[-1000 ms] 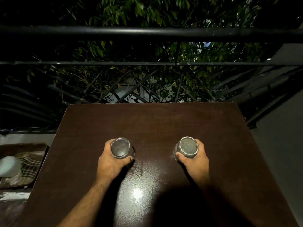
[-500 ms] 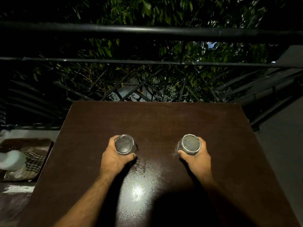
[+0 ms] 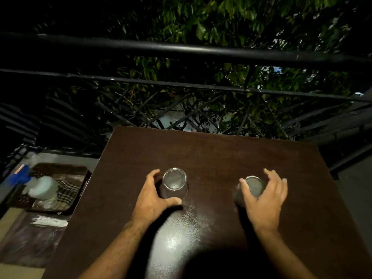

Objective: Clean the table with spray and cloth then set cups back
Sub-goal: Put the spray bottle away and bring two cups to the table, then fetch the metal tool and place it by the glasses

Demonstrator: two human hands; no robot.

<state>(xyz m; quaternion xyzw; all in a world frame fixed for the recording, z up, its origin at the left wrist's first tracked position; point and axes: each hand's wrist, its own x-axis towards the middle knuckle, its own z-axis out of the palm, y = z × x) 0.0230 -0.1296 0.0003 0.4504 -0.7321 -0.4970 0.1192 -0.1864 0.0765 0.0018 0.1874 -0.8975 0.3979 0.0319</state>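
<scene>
Two glass cups are stood on the table (image 3: 211, 158), left cup (image 3: 174, 183) and right cup (image 3: 254, 185) well apart. A tray (image 3: 83, 184) is placed left of the table; railing (image 3: 181, 50) is seen behind.

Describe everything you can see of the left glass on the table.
The left glass is a clear, rounded tumbler that looks like glass, seen from above with its circular top facing the camera. Whether it stands rim up or upside down cannot be told. It stands on the dark brown table, left of the other glass. The left hand curves loosely around it, thumb near its base; contact cannot be judged.
</scene>
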